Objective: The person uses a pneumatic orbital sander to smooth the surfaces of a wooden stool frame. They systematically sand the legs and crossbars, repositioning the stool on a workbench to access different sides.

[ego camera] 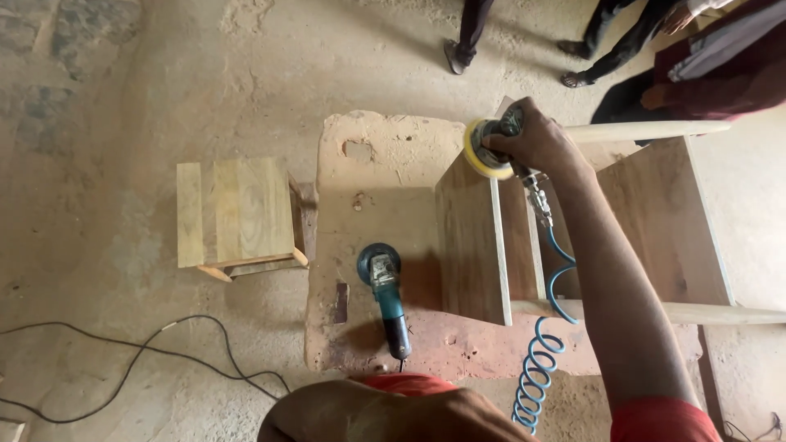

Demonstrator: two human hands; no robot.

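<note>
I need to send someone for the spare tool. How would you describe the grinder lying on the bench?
Find the dusty workbench at the centre. On its bare near-left part, beside the upright wooden frame, lies the angle grinder. Unlike the yellow-padded sander held in the right hand, it is teal, unheld.

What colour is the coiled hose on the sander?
Blue. The coiled hose hangs from the sander in the right hand, clearest in the head view.

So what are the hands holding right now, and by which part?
The right hand grips the air sander around its body, above the yellow pad. The left hand is not visible.
</note>
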